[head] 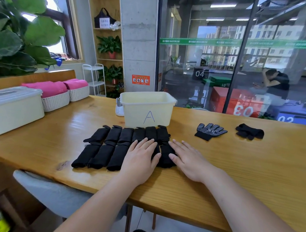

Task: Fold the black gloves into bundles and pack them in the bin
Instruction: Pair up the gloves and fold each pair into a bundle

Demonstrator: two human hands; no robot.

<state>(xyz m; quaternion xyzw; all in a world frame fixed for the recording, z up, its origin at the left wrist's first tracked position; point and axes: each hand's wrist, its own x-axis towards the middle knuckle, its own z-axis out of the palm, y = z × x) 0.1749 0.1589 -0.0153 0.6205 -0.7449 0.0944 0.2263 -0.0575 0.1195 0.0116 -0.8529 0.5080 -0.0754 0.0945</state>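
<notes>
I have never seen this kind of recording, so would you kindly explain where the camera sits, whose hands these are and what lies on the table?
There is no machine here: one camera worn on the person's head looks forward and down, so the arms entering from below are the wearer's own. On the wooden table lie two rows of black glove bundles, in front of a cream bin marked A. The left hand and right hand lie flat on the right end of the rows, fingers straight, gripping nothing. To the right lie a flat dotted glove and a crumpled black glove, not yet folded. At far left stand a lidded box and baskets of pink cloth.
</notes>
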